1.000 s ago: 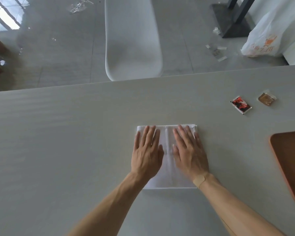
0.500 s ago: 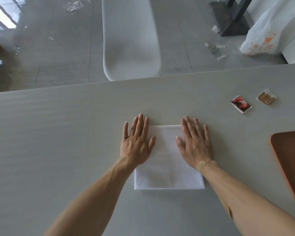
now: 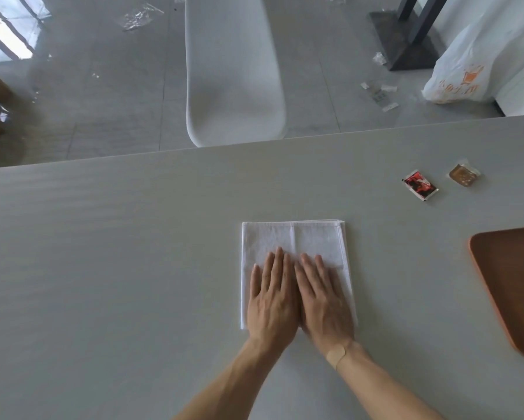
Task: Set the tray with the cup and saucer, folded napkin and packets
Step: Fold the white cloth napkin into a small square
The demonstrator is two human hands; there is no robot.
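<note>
While smoothing goes on, landmark = white napkin point(image 3: 294, 247), folded square w/ centre crease, lying flat on grey table point(image 3: 118, 268). Largest to smallest from there:

Orange-brown tray point(image 3: 509, 286) well right of napkin, only its left part in frame; nothing seen on that part. No cup or saucer in view.

Left hand point(image 3: 271, 301) flat on napkin's near half, fingers straight, pressing, not gripping. Right hand point(image 3: 324, 301) just beside it, touching along the inner edges, likewise flat, fingers extended, holding nothing. Plaster on right wrist.

Red packet point(image 3: 420, 185) far-right of napkin, on bare table; amber packet point(image 3: 463, 176) just right of the red one, apart from it. Both off tray.

Step in hand, by judgement: pressing/creasing the fold, early in task since nothing looks loaded yet. Next likely calls for either another fold along the crease or pinching an edge, lifting w/o opening the layers, carrying right to tray; then packets.
</note>
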